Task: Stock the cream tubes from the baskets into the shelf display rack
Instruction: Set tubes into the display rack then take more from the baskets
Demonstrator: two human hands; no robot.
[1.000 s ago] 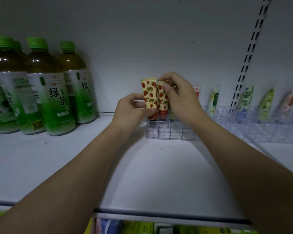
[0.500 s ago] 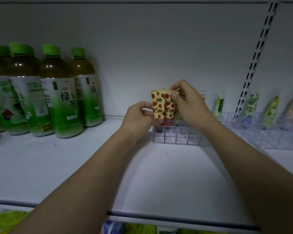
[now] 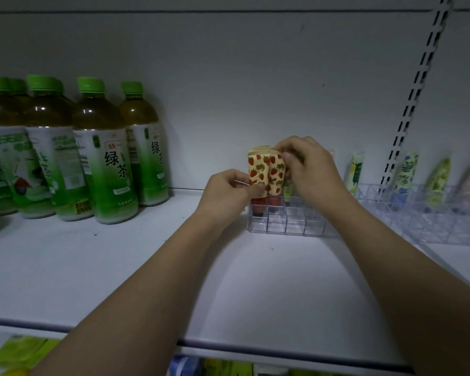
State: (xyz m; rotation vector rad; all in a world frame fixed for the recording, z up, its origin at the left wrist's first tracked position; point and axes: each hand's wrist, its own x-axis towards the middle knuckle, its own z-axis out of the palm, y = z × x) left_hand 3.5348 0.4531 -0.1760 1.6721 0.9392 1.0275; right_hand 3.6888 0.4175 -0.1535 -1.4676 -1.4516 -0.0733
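Since the earlier frame the two strawberry-print cream tubes (image 3: 266,172) have sunk lower, so that their red caps now sit inside the back-left cells of the clear acrylic display rack (image 3: 285,223), right of centre in the frame. The tubes stand upright, long axis vertical, caps down and crimped ends up, touching side by side. The right hand (image 3: 307,169) pinches the top of the right tube from above and from the right, while the left hand (image 3: 228,191) pinches the lower body of the left tube from the left; both hands are grasping, neither released. The coming move looks to be a straight push down, and the right hand, on top, is the better placed for it. The tubes are cream-yellow with red strawberries and olive leaves (the print is a little blurred). Green tea bottles (image 3: 103,158) stand at the left of the frame, and other tubes (image 3: 356,172) stand in racks at the right.
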